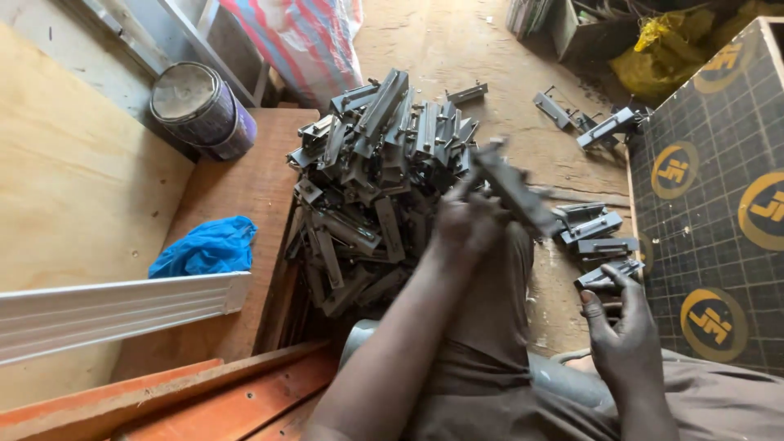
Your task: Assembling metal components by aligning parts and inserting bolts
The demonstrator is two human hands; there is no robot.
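Left hand, grip clenched on a blurred metal bracket beside the bracket pile. Right hand, grip released, touches a small bracket stack.

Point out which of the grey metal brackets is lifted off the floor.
The bracket gripped in the left hand, held above the big pile. All the others lie on the floor; the right hand only touches one.

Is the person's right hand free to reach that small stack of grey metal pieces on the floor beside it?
Probably yes. The right hand looks empty, its fingertips already at the nearest piece of the small stack, with nothing between. The left hand is busy holding another metal piece.
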